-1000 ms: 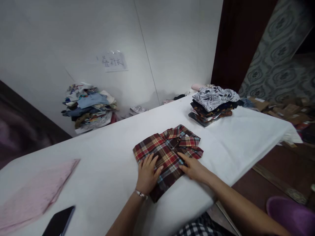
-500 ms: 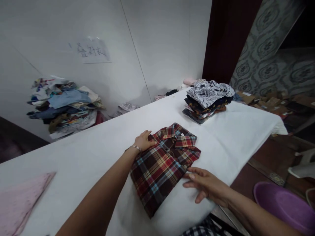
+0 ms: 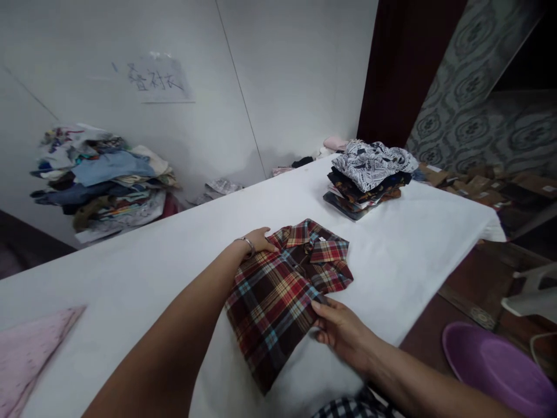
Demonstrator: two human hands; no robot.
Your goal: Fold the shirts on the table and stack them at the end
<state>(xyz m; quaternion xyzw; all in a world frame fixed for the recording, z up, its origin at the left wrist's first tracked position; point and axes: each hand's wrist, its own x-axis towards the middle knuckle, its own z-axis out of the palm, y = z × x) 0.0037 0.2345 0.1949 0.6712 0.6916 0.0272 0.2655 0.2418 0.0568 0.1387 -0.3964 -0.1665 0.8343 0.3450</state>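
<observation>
A folded plaid shirt (image 3: pixel 278 290) in red, brown, yellow and blue lies on the white-covered table (image 3: pixel 165 273), its collar pointing away from me. At its left shoulder edge is my left hand (image 3: pixel 257 240), with a bracelet on the wrist. The thumb presses on top of the cloth and the other fingers are partly hidden along the edge. My right hand (image 3: pixel 337 325) pinches the shirt's right side edge, thumb above and fingers below. That edge is slightly raised from the table.
A stack of folded shirts (image 3: pixel 369 174) stands at the far right. A tall pile of clothes (image 3: pixel 108 180) is by the wall at left. Pink folded cloth (image 3: pixel 30 354) lies near left. A purple basin (image 3: pixel 491 366) and a white stool (image 3: pixel 531 290) are beyond the right edge.
My right hand, spread beside the shirt before, has moved left and closed on its right edge, lifting it slightly. My left hand stays at the left shoulder.
</observation>
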